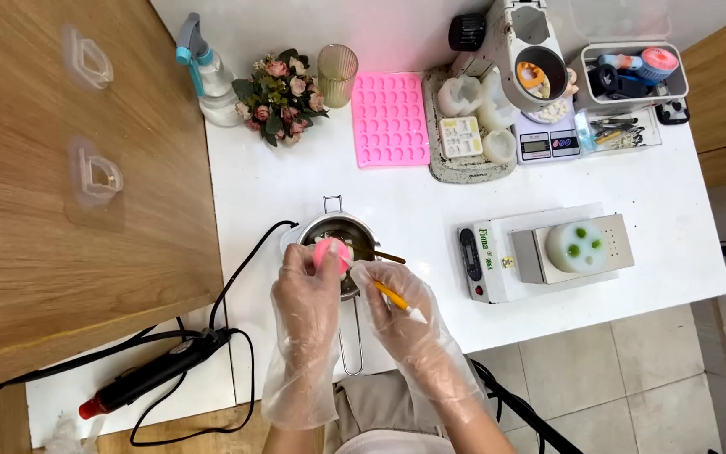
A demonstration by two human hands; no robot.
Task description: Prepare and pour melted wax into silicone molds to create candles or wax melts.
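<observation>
**Pink piece held right over the little melting pot**

Both hands are in loose clear plastic gloves. The left hand (311, 282) is closed round a small round pink piece (332, 252), holding it just above the small steel melting pot with a long wire handle (339, 237), near the front middle of the white worktop (430, 193). The right hand (397, 307) sits just right of it, pinching a thin yellow-handled tool (397, 298) whose tip points at the pink piece. The two hands are nearly touching. Further right sits a white scale with a round white-and-green block (579, 245); at the far edge lies a pink silicone mould tray (390, 118).
</observation>
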